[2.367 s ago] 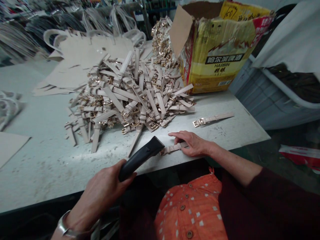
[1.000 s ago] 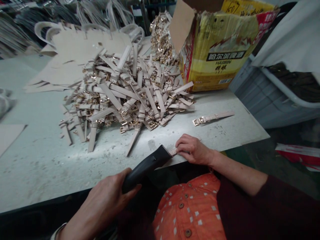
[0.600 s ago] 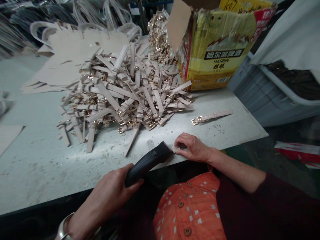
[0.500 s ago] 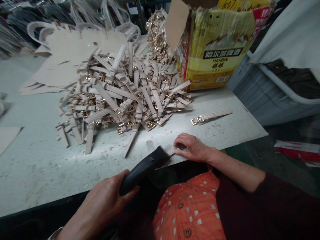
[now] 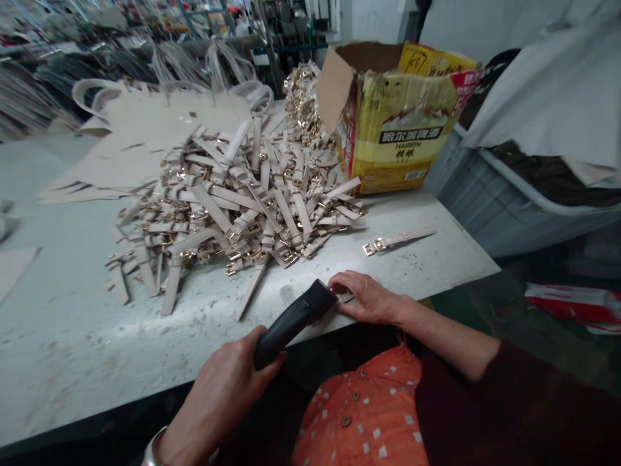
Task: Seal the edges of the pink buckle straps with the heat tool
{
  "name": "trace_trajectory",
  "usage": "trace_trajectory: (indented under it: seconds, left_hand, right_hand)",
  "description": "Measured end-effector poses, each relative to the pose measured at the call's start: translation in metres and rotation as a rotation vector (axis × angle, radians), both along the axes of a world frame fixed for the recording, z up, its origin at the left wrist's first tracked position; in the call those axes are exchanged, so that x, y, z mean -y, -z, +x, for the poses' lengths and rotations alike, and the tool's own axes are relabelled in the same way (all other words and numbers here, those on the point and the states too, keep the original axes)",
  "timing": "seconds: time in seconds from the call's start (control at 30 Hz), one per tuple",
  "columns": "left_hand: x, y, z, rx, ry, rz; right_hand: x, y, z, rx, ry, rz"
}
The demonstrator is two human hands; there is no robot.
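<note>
A pale strap (image 5: 345, 298), mostly hidden, is pinched in the right hand (image 5: 369, 299). Left of that grip, the left hand (image 5: 237, 372) clasps a black handheld tool (image 5: 295, 321), its head beside the strap. Beyond lies a strap pile (image 5: 242, 200).

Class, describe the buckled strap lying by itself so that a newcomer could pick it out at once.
Find the yellow box at the right of the table. In front of it lies a pale strap with a gold buckle at its left end. Unlike the straps tangled in the heap, it lies alone, touching neither them nor the right hand.
</note>
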State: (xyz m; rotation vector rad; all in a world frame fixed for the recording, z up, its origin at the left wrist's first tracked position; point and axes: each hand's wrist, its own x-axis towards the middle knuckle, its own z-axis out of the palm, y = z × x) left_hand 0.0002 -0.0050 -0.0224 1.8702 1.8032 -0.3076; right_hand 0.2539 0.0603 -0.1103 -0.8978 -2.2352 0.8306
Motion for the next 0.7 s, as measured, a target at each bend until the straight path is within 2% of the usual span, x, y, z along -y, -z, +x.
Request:
trace_trajectory:
  seconds: [0.1,0.2,0.4,0.47,0.57,0.63,0.7]
  left_hand:
    - [0.005,-0.003,-0.011,-0.033,-0.043,-0.038]
    - [0.012,-0.007,-0.021,-0.054,-0.096,-0.091]
    - [0.024,-0.005,-0.032,-0.052,-0.172,-0.083]
    - [0.027,-0.003,-0.034,-0.022,-0.175,-0.082]
    - [0.029,0.0,-0.035,0.02,-0.188,-0.085]
    - [0.03,0.003,-0.036,0.02,-0.199,-0.079]
    - [0.031,0.005,-0.036,0.017,-0.204,-0.077]
  right_hand:
    - [0.001,-0.005,0.001,0.076,-0.03,0.085]
    - [-0.004,-0.015,0.014,0.102,0.026,0.169]
    - [-0.041,-0.038,0.087,0.122,0.296,0.295]
    - [-0.055,-0.038,0.113,0.155,0.375,0.278]
    - [-0.069,-0.027,0.141,0.212,0.427,0.178]
    - [-0.074,-0.018,0.149,0.229,0.433,0.114]
    - [-0.078,-0.013,0.146,0.23,0.442,0.118]
